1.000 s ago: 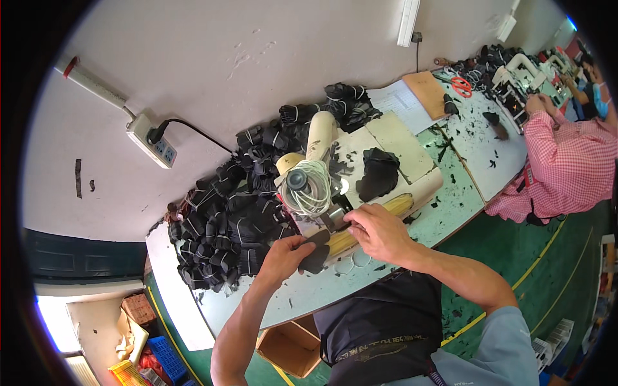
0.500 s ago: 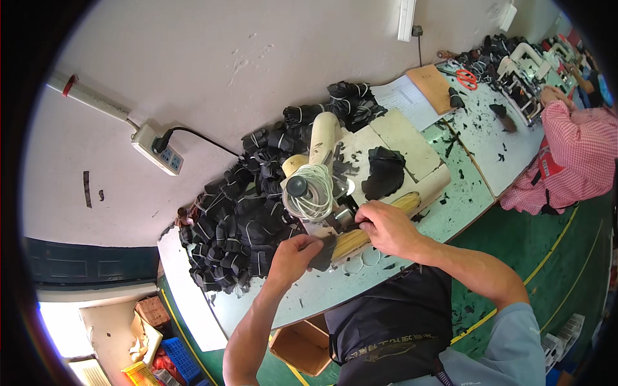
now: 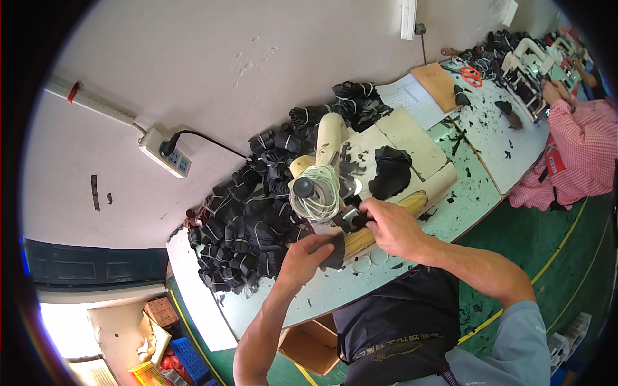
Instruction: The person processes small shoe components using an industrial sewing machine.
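My left hand (image 3: 305, 260) pinches a flat black piece of material (image 3: 333, 252) at the near edge of a cream-coloured bench machine (image 3: 430, 168). My right hand (image 3: 394, 228) is closed beside the machine's metal working part (image 3: 351, 216); something dark shows at its fingertips, too hidden to make out. Between the hands runs a yellowish strip (image 3: 358, 240) along the machine's front. A coil of white cord (image 3: 320, 204) hangs around the dark knob (image 3: 303, 187) on the machine. Farther back on the machine's top lies a small stack of black pieces (image 3: 391, 172).
Tied black bundles (image 3: 248, 222) are heaped left of and behind the machine. Right of it lie papers (image 3: 407, 96), a brown board (image 3: 438, 86) and orange-handled scissors (image 3: 471, 76). A co-worker in a checked sleeve (image 3: 582, 138) sits farther right. A cardboard box (image 3: 310, 347) stands below the table.
The whole view has shifted slightly right. Both hands stay at the machine's front edge, the left still holding the black piece; little else visibly differs.
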### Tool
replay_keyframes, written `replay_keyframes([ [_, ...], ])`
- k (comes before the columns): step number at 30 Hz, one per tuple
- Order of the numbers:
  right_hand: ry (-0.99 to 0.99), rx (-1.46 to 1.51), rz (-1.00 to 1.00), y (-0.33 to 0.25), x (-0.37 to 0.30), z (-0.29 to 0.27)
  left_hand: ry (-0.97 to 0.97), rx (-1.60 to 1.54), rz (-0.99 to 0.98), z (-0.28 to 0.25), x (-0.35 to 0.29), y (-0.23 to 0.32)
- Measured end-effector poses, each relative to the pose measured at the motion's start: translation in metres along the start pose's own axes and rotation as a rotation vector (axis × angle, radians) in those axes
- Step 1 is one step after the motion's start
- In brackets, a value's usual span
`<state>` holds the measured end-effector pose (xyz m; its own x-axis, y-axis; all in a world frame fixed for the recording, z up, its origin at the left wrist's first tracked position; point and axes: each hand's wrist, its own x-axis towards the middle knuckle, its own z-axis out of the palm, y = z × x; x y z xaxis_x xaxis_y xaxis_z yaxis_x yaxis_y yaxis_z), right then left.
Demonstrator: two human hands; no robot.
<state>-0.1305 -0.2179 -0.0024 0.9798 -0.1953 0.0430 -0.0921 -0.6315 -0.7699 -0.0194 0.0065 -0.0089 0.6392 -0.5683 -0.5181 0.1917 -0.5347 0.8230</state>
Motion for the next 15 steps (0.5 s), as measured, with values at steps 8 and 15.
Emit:
replay_keyframes([
  [8,-0.080,0.032,-0.071,-0.008,0.000,0.002,0.094,0.268,-0.099,0.009,0.008,0.019],
  [15,-0.004,-0.049,0.013,0.001,0.002,0.007,-0.007,-0.017,-0.018,0.004,0.003,0.012],
])
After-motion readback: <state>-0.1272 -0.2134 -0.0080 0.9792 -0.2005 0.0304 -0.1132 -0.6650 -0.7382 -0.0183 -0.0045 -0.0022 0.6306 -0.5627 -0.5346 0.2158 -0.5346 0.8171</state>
